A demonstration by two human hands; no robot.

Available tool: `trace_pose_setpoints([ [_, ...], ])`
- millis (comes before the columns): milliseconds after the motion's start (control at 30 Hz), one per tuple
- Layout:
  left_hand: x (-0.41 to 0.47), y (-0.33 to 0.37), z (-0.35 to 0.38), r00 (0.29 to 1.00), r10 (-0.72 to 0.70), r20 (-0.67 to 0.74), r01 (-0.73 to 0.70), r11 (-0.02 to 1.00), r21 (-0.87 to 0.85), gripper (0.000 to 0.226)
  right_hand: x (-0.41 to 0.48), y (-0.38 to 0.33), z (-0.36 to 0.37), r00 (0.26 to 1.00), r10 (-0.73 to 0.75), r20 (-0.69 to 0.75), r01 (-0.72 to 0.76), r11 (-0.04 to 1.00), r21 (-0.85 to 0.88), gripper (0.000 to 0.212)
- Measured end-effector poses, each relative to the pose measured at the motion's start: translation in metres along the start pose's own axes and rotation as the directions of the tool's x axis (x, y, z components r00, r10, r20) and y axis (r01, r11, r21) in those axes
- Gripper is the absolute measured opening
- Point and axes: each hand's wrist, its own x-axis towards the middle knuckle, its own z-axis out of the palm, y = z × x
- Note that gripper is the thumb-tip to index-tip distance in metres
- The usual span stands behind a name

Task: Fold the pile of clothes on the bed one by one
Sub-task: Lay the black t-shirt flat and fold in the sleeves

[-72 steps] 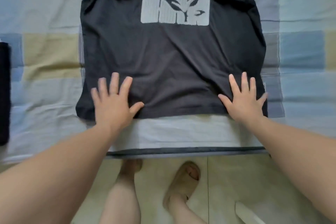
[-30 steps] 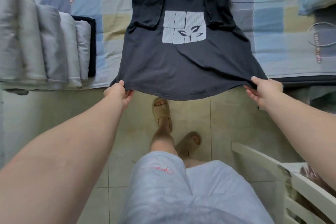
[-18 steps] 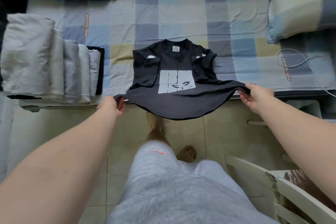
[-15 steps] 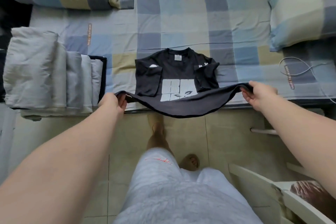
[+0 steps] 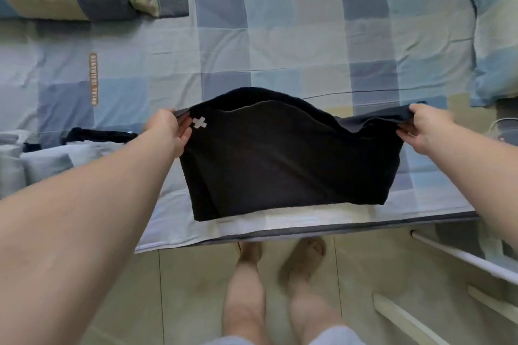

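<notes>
Your left hand [image 5: 168, 131] and right hand [image 5: 429, 131] each pinch a hem corner of the black T-shirt [image 5: 280, 165], taut above the bed's [image 5: 280, 45] front edge, apparently to fold it in half evenly.

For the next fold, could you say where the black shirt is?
Head view, centre: the shirt is held by left hand and right hand over the bed.

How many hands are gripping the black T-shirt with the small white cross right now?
2. The left hand pinches the left corner of the black T-shirt; the right hand pinches the right corner. Neither is hidden.
</notes>
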Motion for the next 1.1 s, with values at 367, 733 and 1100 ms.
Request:
trace_pose_setpoints([
  [367, 0.087, -0.115, 0.019, 0.574, 0.496, 0.652, -0.555, -0.349, 0.755, 0.064, 0.031, 0.143, 0.130, 0.707, -0.297, 0.642, 0.694, 0.118, -0.710, 0.066],
  [733, 0.128, -0.190, -0.001, 0.671, 0.361, 0.647, -0.436, -0.513, 0.739, 0.080, 0.115, 0.206, 0.094, 0.641, -0.220, 0.735, 0.612, -0.431, -0.663, 0.072],
  [1100, 0.123, -0.168, -0.040, 0.917, 0.396, 0.056, -0.245, 0.444, 0.862, 0.078, 0.027, 0.206, 0.135, 0.408, -0.134, 0.903, 0.801, -0.422, -0.424, 0.076],
])
